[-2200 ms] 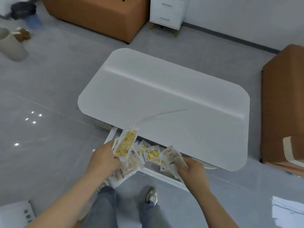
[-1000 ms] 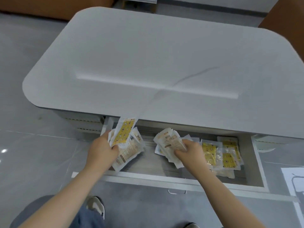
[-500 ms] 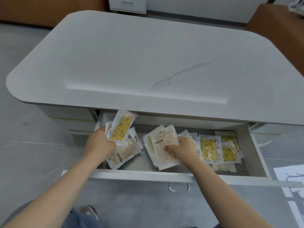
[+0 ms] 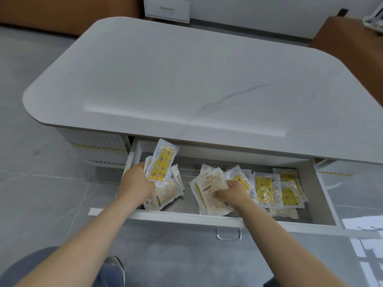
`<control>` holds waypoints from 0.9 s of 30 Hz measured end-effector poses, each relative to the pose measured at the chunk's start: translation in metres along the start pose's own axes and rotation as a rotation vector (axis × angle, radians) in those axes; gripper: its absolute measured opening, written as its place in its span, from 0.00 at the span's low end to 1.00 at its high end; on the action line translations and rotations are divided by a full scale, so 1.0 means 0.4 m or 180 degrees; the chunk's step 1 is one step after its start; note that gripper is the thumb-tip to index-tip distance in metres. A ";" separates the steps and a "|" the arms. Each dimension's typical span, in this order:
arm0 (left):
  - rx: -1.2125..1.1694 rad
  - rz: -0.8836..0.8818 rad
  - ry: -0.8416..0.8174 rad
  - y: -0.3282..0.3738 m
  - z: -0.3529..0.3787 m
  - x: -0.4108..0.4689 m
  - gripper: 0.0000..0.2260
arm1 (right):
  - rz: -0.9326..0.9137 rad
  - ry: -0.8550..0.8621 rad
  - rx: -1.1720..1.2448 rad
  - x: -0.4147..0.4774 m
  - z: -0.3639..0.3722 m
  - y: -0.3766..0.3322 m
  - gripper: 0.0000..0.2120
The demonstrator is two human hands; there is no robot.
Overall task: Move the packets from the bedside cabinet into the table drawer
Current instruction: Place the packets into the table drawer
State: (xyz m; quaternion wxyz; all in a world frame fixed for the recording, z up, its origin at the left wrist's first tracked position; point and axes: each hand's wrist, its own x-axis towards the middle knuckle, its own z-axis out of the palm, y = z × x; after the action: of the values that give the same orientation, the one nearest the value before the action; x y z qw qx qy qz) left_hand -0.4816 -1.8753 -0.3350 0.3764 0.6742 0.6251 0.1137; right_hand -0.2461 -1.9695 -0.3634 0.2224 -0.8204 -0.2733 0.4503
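Observation:
The white table's drawer (image 4: 323, 195) stands pulled out toward me. My left hand (image 4: 134, 185) grips a bunch of clear packets (image 4: 163, 164), yellow and beige printed, over the drawer's left end. My right hand (image 4: 232, 193) lies on a small stack of beige packets (image 4: 209, 183) on the drawer floor near the middle, fingers curled over them. Several yellow-printed packets (image 4: 275, 187) lie loose in the right half of the drawer.
The white tabletop (image 4: 186, 79) overhangs the back of the drawer. A metal handle (image 4: 229, 235) hangs on the drawer front. A white cabinet (image 4: 167, 8) stands against the far wall, brown upholstered seats (image 4: 348, 38) at the right and far left. My shoe (image 4: 114, 266) is on the grey floor.
My right hand has lowered its beige packets onto the drawer floor and stays on them. The left hand holds its bunch in nearly the same place. The camera has moved closer.

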 end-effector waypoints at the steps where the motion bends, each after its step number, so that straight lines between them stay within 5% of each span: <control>1: 0.0001 0.0022 -0.0024 0.000 0.003 0.000 0.14 | -0.0034 0.0045 -0.0151 0.001 0.003 0.001 0.08; 5: -0.0050 0.0045 -0.0113 0.005 0.007 -0.001 0.16 | -0.0135 0.0219 -0.0666 -0.001 0.015 -0.002 0.10; 16: -0.0415 0.0049 0.0007 0.011 0.005 0.005 0.20 | -0.0041 0.0623 -0.0614 0.009 0.009 0.009 0.09; 20: -0.0461 0.0119 -0.0317 0.031 0.018 0.001 0.17 | -0.0085 0.0625 -0.0555 0.008 0.011 0.008 0.22; 27: -0.0004 0.0531 -0.0972 0.082 0.084 0.005 0.20 | -0.0115 0.0600 -0.0567 0.006 0.011 0.005 0.22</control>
State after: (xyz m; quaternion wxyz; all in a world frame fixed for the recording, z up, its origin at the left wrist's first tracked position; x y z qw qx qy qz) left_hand -0.4353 -1.8836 -0.3375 0.4567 0.7330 0.5025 0.0413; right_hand -0.2485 -1.9689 -0.3682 0.1815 -0.8705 -0.3049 0.3411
